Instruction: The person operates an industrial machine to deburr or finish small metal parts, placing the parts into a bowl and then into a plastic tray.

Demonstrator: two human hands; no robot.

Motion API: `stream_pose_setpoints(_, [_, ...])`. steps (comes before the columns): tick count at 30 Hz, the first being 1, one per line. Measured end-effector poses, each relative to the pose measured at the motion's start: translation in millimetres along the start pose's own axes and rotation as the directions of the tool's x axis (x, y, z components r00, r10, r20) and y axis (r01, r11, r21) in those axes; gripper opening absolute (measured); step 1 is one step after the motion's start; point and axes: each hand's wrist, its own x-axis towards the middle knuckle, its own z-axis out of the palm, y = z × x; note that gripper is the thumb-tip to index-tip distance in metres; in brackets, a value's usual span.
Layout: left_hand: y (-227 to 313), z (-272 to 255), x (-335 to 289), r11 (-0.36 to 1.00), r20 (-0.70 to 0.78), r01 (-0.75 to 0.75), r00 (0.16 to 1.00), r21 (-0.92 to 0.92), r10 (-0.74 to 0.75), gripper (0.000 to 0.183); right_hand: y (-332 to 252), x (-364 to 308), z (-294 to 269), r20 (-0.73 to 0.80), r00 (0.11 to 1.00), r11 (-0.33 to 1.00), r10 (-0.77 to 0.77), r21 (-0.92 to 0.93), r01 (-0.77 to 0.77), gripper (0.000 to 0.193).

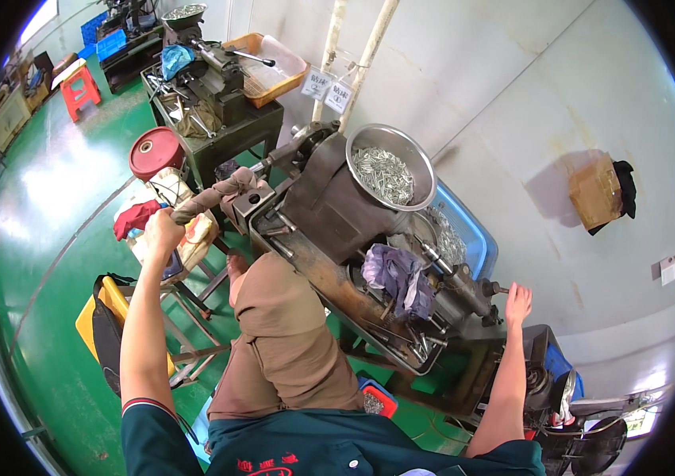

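My left hand [163,231] is closed round the end of a cloth-wrapped lever [214,197] on the left side of a bench lathe [325,202]. Far to the right, my right hand [518,302] is closed on the small handle [499,290] at the end of the lathe's tailstock [464,290]. A steel bowl [430,186] full of small metal pins [383,176] sits on top of the machine. Between the headstock and the tailstock, a crumpled purple-grey rag [397,278] hides part of the bed.
Behind the lathe lies a blue tray [476,238] with more metal parts. Tools lie in the oily machine pan [409,353]. At left stand a cluttered stool [182,274], a red round lid [156,152] and a second machine [222,87]. A red-blue bin [387,403] is beneath.
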Motion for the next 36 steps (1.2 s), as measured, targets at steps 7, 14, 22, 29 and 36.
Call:
stream_pose_setpoints(7, [-1.5, -0.2, 1.1, 1.0, 0.049, 0.012, 0.999, -0.025, -0.011, 0.027, -7.0, -84.6, -65.6, 0.024, 0.991, 0.978, 0.129, -0.169, -0.123, 0.055])
stream_pose_setpoints(14, [-1.0, 4.3, -1.5, 1.0, -0.007, -0.014, 1.0, -0.004, 0.014, 0.024, -13.6, -99.1, -69.7, -0.071, 0.995, 0.985, 0.072, -0.151, -0.082, 0.059])
stream_pose_setpoints(22, [4.0, 0.0, -2.7, 1.0, 0.077, 0.028, 0.997, 0.008, -0.028, 0.026, -16.9, -100.0, -70.6, -0.049, 0.992, 0.971, 0.113, -0.205, -0.121, 0.06])
stream_pose_setpoints(29, [-1.0, 4.5, -5.1, 0.999, -0.039, -0.034, 0.999, 0.032, 0.035, 0.028, -18.8, -100.8, -70.6, -0.026, 0.988, 0.966, 0.153, -0.206, -0.155, 0.061])
stream_pose_setpoints(36, [6.1, 0.6, -7.7, 1.0, -0.007, -0.022, 1.0, 0.022, 0.023, 0.028, -12.0, -96.2, -68.7, 0.069, 0.98, 0.963, 0.187, -0.211, -0.169, 0.056])
